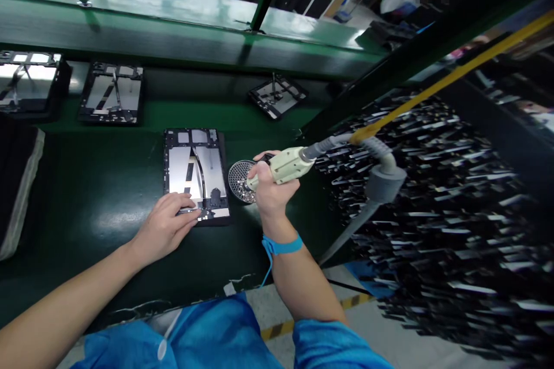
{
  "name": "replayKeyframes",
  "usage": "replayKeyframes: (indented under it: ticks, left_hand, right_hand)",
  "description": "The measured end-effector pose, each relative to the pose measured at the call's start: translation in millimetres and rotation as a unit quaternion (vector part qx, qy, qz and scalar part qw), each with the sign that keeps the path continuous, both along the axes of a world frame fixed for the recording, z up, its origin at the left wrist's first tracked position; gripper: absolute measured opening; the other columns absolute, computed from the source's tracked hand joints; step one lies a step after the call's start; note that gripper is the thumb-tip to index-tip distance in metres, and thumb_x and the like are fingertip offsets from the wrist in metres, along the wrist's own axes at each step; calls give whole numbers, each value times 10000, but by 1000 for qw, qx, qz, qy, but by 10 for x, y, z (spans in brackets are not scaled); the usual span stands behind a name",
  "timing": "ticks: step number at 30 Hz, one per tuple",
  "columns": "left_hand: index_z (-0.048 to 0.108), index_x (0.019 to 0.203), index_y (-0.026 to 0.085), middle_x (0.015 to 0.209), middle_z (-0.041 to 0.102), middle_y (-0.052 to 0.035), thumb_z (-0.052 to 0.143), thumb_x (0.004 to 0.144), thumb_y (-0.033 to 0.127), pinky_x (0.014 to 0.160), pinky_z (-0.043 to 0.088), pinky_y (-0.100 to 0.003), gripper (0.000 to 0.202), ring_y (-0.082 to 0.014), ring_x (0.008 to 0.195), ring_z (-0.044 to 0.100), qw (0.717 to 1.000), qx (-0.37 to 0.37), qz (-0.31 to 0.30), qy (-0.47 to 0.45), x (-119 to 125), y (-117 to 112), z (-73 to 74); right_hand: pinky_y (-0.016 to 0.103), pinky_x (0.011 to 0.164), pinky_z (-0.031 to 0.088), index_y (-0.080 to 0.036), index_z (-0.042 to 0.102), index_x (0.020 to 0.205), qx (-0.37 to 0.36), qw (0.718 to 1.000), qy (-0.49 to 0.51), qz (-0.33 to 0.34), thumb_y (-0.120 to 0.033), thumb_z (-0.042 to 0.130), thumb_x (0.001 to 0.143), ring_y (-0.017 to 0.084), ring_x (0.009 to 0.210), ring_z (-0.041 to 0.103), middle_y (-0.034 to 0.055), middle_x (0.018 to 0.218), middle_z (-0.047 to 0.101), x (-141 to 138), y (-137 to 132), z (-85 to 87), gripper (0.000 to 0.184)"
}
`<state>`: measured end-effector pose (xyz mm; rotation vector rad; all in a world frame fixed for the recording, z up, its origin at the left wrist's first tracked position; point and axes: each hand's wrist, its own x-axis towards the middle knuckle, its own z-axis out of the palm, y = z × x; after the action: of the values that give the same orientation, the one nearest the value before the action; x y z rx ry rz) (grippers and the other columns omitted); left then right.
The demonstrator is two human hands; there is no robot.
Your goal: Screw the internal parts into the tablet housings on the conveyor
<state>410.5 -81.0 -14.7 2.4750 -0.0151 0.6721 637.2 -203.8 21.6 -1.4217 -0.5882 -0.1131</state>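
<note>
An open tablet chassis with silver plates and black ribbon cables lies on the green bench in front of me. My left hand rests flat on its near edge, fingers stretched over the lower corner. My right hand is wrapped round a cream electric screwdriver, its tip pointing down at a round perforated screw dish just right of the chassis. A grey hose and a yellow cable run from the tool's back end up to the right. A blue strap circles my right wrist.
Three more open chassis lie farther back: two at the left and one tilted at centre. A raised green shelf runs behind. Racks of dark parts fill the right. A person sits at far upper right.
</note>
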Motion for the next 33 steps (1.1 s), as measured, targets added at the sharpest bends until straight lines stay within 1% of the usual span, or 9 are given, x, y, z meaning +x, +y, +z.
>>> replayKeyframes:
  ticks: [4, 10, 15, 17, 19, 22, 24, 29, 33]
  left_hand:
    - [692, 1190, 222, 1165, 693, -100, 621, 970, 108, 1025, 524, -505, 257, -270, 1185, 633, 1000, 1, 3, 1, 2, -3, 5]
    - [677, 1199, 215, 1178, 680, -100, 609, 975, 105, 1042, 505, -505, 259, -268, 1195, 620, 1000, 2, -4, 3, -11, 7, -28]
    - [630, 1268, 203, 1221, 664, -122, 670, 960, 221, 1051, 476, -537, 311, -307, 1233, 594, 1000, -10, 5, 20, 15, -8, -59]
    - [612, 1288, 193, 1237, 654, -134, 700, 940, 258, 1058, 463, -537, 365, -315, 1238, 588, 1000, -19, 5, 22, 35, -18, -61]
    - [604, 1290, 187, 1246, 646, -137, 704, 933, 254, 1056, 461, -515, 377, -306, 1230, 588, 999, -30, 2, 21, 52, -22, -56]
    - [601, 1288, 191, 1258, 639, -136, 700, 932, 248, 1053, 463, -492, 373, -292, 1221, 587, 999, -46, 0, 20, 68, -19, -46]
    - [604, 1283, 196, 1263, 638, -132, 706, 929, 253, 1056, 461, -485, 373, -287, 1218, 588, 998, -54, -1, 18, 75, -16, -41]
    - [611, 1270, 208, 1255, 641, -123, 709, 929, 276, 1036, 473, -475, 361, -288, 1211, 593, 998, -64, -3, 10, 86, -16, -35]
    - [617, 1286, 224, 1267, 637, -121, 697, 931, 273, 1043, 476, -485, 367, -295, 1224, 591, 997, -69, -1, 19, 80, -23, -32]
  right_hand:
    - [319, 592, 554, -197, 651, 915, -14, 1000, 3, 1, -327, 720, 842, 129, 518, 603, -33, 679, 652, 4, -5, 11, 164]
    - [328, 620, 555, -190, 641, 899, -15, 1000, 1, 6, -307, 718, 848, 127, 523, 597, -36, 668, 640, 33, 0, 6, 149]
    - [291, 496, 510, -202, 606, 930, 31, 999, 12, 9, -338, 708, 854, 107, 485, 585, -9, 800, 660, -88, 23, 185, 187]
    - [277, 459, 496, -220, 586, 969, 62, 997, 18, 41, -367, 690, 872, 102, 479, 587, -9, 845, 648, -253, 39, 288, 204]
    - [272, 451, 499, -242, 579, 1025, 77, 990, 28, 111, -397, 678, 888, 100, 485, 599, -9, 895, 641, -459, 56, 345, 230]
    - [290, 499, 536, -265, 582, 1084, 61, 970, 46, 232, -425, 688, 901, 112, 532, 633, 0, 957, 650, -735, 86, 310, 265]
    - [314, 550, 561, -264, 592, 1088, 51, 958, 56, 276, -423, 715, 893, 128, 570, 651, 5, 950, 660, -846, 109, 240, 280]
    - [325, 583, 556, -256, 620, 1103, 47, 948, 70, 307, -399, 714, 910, 133, 576, 639, 13, 914, 674, -898, 139, 133, 258]
    - [345, 610, 566, -245, 636, 1083, 30, 954, 65, 292, -432, 712, 906, 149, 605, 639, 23, 899, 669, -885, 131, 107, 268]
